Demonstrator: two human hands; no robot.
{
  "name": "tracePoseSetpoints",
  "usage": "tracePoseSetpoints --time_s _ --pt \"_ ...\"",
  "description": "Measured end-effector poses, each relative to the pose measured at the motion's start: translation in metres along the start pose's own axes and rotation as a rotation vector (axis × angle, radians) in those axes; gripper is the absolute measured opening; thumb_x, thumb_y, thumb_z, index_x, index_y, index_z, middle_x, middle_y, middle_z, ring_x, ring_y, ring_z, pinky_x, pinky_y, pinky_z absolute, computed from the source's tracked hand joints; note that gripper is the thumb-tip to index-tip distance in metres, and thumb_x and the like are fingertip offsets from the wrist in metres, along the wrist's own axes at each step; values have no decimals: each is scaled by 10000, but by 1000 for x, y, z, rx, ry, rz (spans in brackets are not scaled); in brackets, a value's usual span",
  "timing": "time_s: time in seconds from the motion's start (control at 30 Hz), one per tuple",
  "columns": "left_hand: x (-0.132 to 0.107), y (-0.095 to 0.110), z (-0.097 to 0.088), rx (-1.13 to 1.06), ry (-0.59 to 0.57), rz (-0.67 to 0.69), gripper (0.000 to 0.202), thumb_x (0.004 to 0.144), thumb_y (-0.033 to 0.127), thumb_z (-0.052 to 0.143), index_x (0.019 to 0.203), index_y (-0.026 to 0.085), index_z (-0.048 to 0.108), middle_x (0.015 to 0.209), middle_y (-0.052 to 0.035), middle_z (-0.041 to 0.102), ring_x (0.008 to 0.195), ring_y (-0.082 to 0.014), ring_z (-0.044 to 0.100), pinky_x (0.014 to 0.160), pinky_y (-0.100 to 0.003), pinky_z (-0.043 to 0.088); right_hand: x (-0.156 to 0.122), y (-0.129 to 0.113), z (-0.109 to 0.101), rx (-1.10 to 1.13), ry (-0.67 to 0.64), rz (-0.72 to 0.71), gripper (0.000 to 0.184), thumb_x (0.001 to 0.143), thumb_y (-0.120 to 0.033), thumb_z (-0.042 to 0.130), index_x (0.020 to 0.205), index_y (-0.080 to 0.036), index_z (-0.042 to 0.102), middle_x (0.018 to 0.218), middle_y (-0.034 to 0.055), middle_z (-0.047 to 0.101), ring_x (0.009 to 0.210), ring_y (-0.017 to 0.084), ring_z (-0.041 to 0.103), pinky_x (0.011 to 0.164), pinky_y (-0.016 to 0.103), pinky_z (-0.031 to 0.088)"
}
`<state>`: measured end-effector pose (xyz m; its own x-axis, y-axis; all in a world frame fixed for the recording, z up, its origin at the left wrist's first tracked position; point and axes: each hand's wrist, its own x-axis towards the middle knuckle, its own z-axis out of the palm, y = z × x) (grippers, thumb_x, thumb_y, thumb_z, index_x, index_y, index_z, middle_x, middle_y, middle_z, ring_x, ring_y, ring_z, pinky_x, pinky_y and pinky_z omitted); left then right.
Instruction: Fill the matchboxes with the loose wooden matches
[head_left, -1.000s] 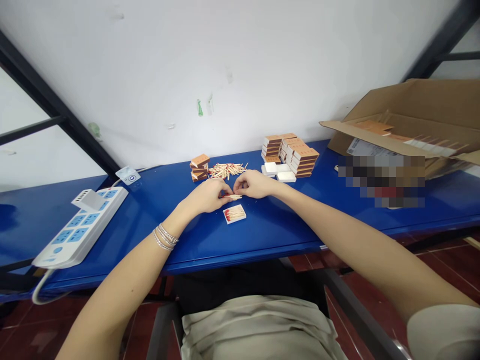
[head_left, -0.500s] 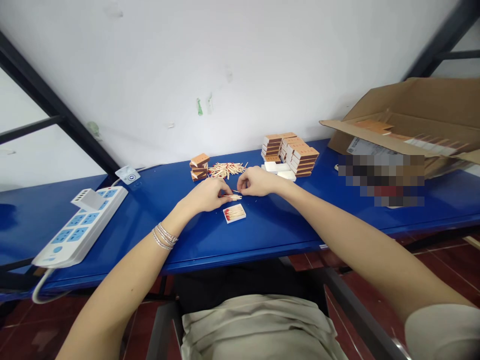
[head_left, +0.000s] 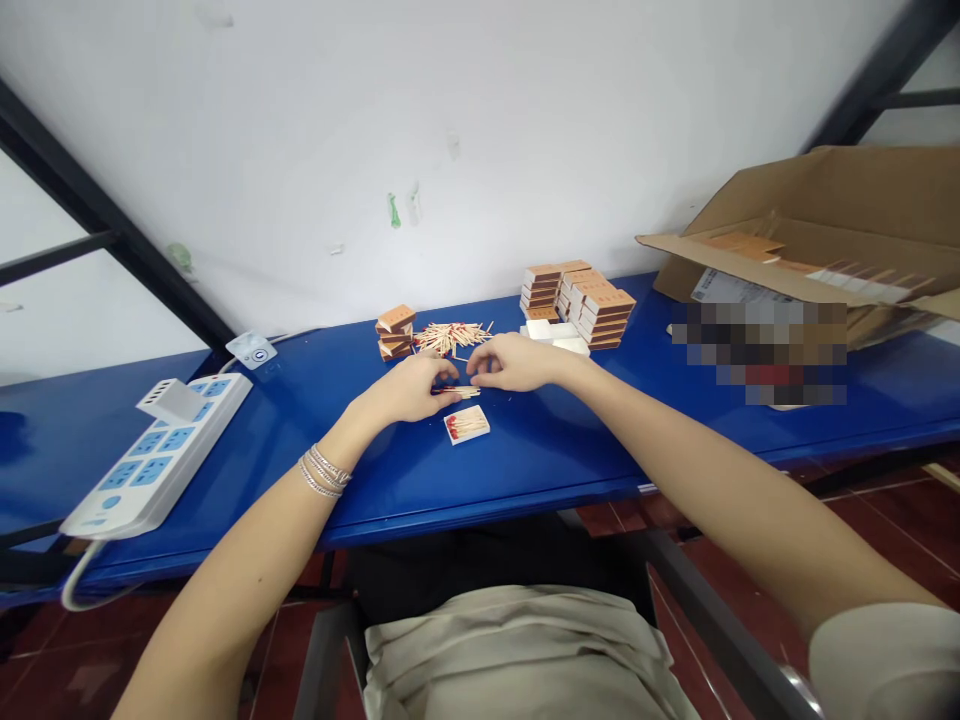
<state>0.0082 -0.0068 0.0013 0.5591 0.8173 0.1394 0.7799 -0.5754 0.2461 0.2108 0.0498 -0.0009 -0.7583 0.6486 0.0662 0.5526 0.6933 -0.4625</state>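
A small bunch of matches lies on the blue table between my two hands. My left hand is at the bunch's left end, thumb beside the red heads and fingers spread apart. Over the right end hovers my right hand, its thumb and forefinger apart with nothing visible between them. Just in front sits a white matchbox tray with red-headed matches in it, heads to the left. Behind my hands is a loose heap of matches.
Stacked matchboxes stand left of the heap, and a bigger stack stands to the right. White empty trays lie before it. At far left is a power strip; at right, an open cardboard box.
My right thumb and forefinger, closed on a match before, have parted. My left thumb and fingers have also opened around the bunch, which now lies in plainer view.
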Motion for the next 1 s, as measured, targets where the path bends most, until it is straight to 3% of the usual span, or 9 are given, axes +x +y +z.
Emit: tracePoseSetpoints --time_s 0.17,0.37,0.53,0.7,1.0 --pt "-2 -2 1 12 -10 -43 249 844 363 604 958 148 658 816 -59 651 700 -162 565 650 -295 435 -3 0 -1 2 -102 44 368 704 -390 737 989 -157 722 815 44 731 692 148 646 644 245 458" --pt "0 -2 7 -89 -33 -60 205 850 347 587 910 152 614 756 -32 614 625 -137 538 596 -277 414 4 0 12 92 -61 51 311 678 -229 745 976 -141 727 787 40 737 733 157 675 665 239 487" --pt "-2 -4 1 -1 43 -90 339 806 434 637 978 143 603 873 -80 611 730 -171 554 643 -296 428 3 -1 8 102 -25 53 350 670 -271 759 991 -134 727 837 53 739 729 151 674 667 238 495" --pt "-7 -7 -6 -17 -73 -224 462 756 531 664 1004 153 570 783 -51 620 652 -165 563 563 -277 397 2 -2 7 88 -44 84 374 612 -285 798 954 -145 739 788 38 732 743 162 671 674 242 495" --pt "-3 4 1 -110 -87 -134 228 835 392 593 886 173 560 710 -17 629 613 -145 561 572 -274 418 6 -5 18 155 -1 14 298 648 -274 762 917 -146 740 766 28 727 712 147 659 652 231 480"
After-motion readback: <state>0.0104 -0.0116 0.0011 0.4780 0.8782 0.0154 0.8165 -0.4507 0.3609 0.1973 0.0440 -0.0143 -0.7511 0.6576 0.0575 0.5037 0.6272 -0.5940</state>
